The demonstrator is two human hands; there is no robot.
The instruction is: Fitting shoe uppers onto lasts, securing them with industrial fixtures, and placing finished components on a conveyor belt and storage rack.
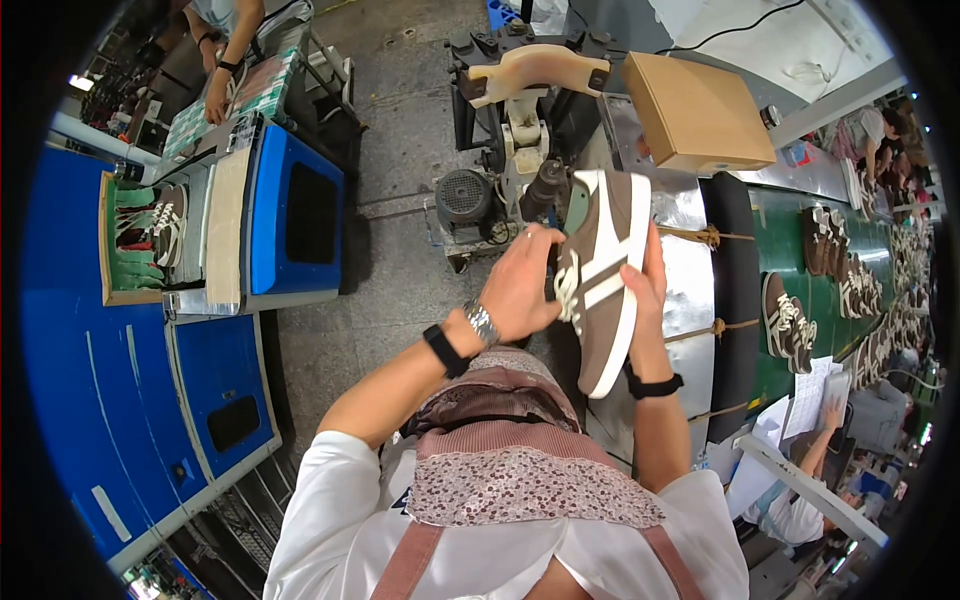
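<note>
A brown sneaker (606, 325) with white stripes, white laces and a white sole is held up in front of me, turned on its side with its toe toward me. My right hand (650, 290) is closed around the sole side, thumb pressed over the edge onto the upper. From the other side, my left hand (518, 288) grips at the laces and the collar, its fingers curled. Part of the green lining (578, 208) shows at the opening. Some left fingertips are hidden by the shoe.
Ahead stands a machine with a curved tan pad (535, 72) and a motor (463, 197). A cardboard box (698, 112) sits to its right. A green conveyor (775, 240) carries several brown sneakers. At left are a blue machine (295, 215) and another person's arm (236, 50).
</note>
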